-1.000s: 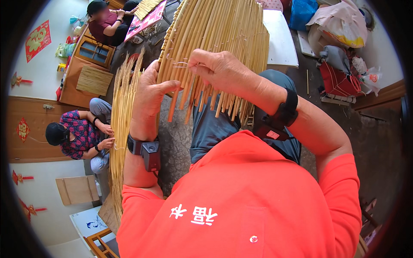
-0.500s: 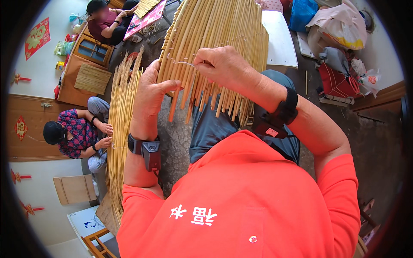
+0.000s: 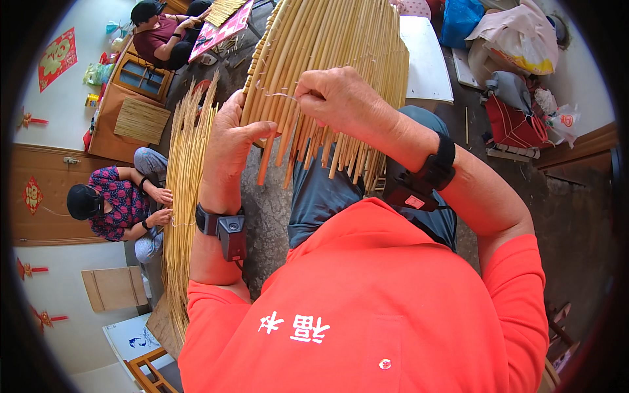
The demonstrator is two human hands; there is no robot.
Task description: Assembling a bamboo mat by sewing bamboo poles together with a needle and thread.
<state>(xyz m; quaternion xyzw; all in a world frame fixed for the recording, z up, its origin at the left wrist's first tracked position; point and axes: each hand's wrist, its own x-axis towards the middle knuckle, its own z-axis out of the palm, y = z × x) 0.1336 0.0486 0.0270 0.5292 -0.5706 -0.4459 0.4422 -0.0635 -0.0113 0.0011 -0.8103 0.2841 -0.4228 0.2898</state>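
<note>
A mat of yellow-brown reed stalks (image 3: 347, 46), bound with rows of pale stitches, hangs in front of my lap with its uneven ends toward me. My left hand (image 3: 228, 141) grips its left edge, thumb on the near face and the other fingers hidden behind. Over the lower part of the mat, my right hand (image 3: 344, 98) is closed in a pinch on a thin white thread (image 3: 282, 95). The thread runs left from my fingertips to the stalks near the edge. Whether a needle is in the pinch cannot be seen.
Left of my arm lies a long bundle of reeds (image 3: 183, 157), handled by a seated person (image 3: 118, 203). Another person (image 3: 160, 36) works at a pink table (image 3: 226, 29) at the far left. A white board (image 3: 426, 59) and a red bag (image 3: 517, 121) are at the right.
Almost nothing differs. Both hands keep their grip, and the thread and mat have shifted only very slightly.
</note>
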